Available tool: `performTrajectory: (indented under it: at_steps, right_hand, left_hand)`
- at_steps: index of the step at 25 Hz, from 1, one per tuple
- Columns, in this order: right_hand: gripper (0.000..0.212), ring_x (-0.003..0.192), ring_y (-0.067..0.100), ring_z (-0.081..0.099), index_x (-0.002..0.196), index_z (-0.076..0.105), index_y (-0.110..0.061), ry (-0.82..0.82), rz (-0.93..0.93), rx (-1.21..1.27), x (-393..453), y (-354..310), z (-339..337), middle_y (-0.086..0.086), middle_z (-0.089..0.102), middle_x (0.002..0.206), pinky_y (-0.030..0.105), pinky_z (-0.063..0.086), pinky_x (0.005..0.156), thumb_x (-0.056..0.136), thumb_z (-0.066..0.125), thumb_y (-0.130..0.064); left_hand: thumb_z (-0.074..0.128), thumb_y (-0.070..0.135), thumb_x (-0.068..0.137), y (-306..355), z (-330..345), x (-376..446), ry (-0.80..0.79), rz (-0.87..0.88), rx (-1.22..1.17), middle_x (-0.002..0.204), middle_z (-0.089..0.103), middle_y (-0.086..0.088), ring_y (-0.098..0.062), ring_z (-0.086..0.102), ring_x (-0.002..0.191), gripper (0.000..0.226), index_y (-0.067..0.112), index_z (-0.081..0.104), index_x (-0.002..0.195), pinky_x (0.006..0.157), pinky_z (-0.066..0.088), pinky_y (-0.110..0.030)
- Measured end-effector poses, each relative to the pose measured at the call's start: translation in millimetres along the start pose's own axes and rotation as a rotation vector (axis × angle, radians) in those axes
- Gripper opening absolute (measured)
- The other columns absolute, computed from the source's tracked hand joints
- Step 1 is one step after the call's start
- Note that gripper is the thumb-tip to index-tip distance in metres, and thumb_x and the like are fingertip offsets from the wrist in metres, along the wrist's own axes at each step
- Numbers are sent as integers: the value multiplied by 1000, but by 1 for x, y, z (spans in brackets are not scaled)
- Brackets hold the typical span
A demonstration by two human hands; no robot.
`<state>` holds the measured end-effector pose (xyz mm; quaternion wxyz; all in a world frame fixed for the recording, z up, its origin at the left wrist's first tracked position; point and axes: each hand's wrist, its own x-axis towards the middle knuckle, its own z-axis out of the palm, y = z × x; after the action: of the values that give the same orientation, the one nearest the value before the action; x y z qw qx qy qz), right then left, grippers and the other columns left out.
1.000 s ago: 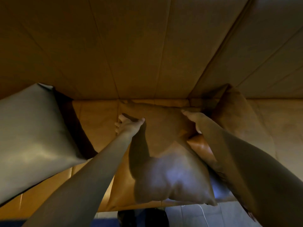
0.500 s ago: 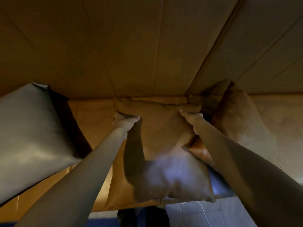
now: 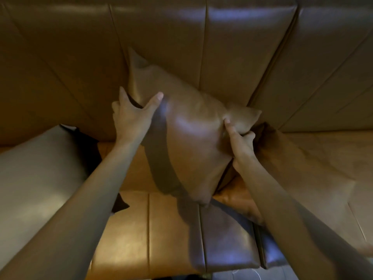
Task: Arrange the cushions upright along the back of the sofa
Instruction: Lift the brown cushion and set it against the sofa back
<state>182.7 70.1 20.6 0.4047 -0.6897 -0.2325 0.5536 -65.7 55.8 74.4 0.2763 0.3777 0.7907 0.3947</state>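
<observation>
A brown leather cushion [image 3: 187, 126] is lifted off the sofa seat [image 3: 129, 229] and tilted in front of the sofa back [image 3: 161, 37], one corner pointing up. My left hand [image 3: 132, 116] grips its upper left edge. My right hand [image 3: 239, 138] pinches its right corner. A grey-beige cushion [image 3: 36, 178] leans at the left of the seat. A tan cushion [image 3: 298, 164] leans at the right, partly hidden behind my right arm.
The tan leather sofa fills the view, with a panelled back and a seat split by seams. The seat's front edge [image 3: 181, 273] runs along the bottom, with a strip of pale floor [image 3: 252, 276] below it.
The middle cushion lay flat on the seat with both hands at its far edge. Now both hands have raised it off the seat and tipped it up toward the sofa back.
</observation>
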Motion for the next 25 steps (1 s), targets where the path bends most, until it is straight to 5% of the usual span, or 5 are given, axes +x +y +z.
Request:
performTrajectory:
  at_steps: [6, 15, 17, 21, 25]
  right_hand:
    - [87, 114, 17, 56, 143, 26, -23, -33, -262, -84, -8, -16, 34, -3, 53, 125, 40, 48, 102, 77, 80, -41]
    - [114, 138, 35, 36, 153, 10, -24, 72, -269, -283, 0, -21, 45, 11, 24, 155, 48, 42, 107, 70, 77, -61]
    - [108, 136, 32, 42, 152, 13, -19, 32, -186, -184, -1, -28, 45, 9, 37, 149, 47, 43, 108, 73, 75, -60]
    - [96, 126, 28, 51, 145, 24, -17, 101, -104, -43, -15, -23, 42, 7, 48, 138, 41, 45, 103, 76, 72, -61]
    - [103, 129, 36, 48, 147, 23, -22, 112, 125, 225, -20, 2, 42, 8, 45, 142, 58, 45, 103, 70, 67, -73]
  left_hand:
    - [61, 67, 80, -36, -18, 4, 194, -194, -261, 151, 36, -4, -30, 41, 135, 90, 21, 29, 151, 99, 40, -38]
    - [63, 76, 69, -77, -18, 7, 22, -328, -425, 155, 35, -3, -30, 39, 137, 108, 35, 11, 154, 109, 39, -46]
    - [66, 79, 62, -76, -21, 5, -50, -353, -477, 149, 42, 0, -29, 45, 133, 113, 37, 15, 154, 108, 41, -51]
    - [62, 75, 72, -42, -29, 6, 41, -129, -329, 132, 54, 9, -24, 51, 127, 88, 30, 39, 145, 106, 43, -44]
    - [52, 85, 67, 26, -41, 14, 167, 186, 92, 133, 51, -7, -34, 47, 125, 92, 30, 43, 141, 105, 38, -56]
